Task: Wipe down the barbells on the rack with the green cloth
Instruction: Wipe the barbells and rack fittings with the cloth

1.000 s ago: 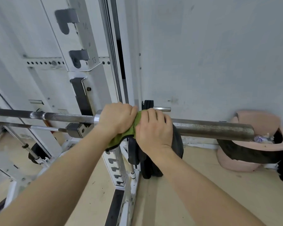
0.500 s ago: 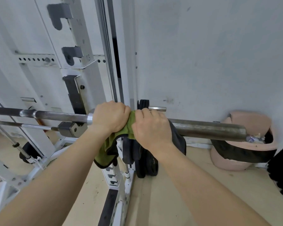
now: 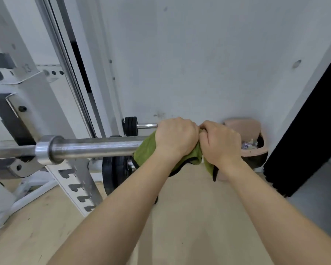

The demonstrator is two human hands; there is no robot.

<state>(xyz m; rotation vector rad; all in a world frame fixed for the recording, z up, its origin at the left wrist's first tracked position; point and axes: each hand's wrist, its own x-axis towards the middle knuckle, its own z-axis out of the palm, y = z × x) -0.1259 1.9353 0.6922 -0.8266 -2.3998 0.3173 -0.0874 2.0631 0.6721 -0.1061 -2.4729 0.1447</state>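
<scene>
Both hands closed side by side on the green cloth (image 3: 143, 153), wrapped round the outer end of the barbell (image 3: 96, 147). Left hand (image 3: 175, 137) fisted over the cloth at about 12 o'clock from the wrist, fingers curled fully round the sleeve; right hand (image 3: 219, 141) just beside it at 3 o'clock, knuckles touching, fingers shut on the bunched cloth at or just past the bar's tip, hidden underneath. Loose cloth hanging below at 6 o'clock. Probably gripped this way to squeeze cloth against the whole round of the steel. Bar resting on the rack (image 3: 15, 167) hook at 9 o'clock, collar (image 3: 48, 150) just outside it.

Against a second ago: both hands then near the collar, bare sleeve stretching out at 3 o'clock; now at the far end, bare sleeve at 9 o'clock. Pink bin (image 3: 245, 129) beyond the right hand.
</scene>
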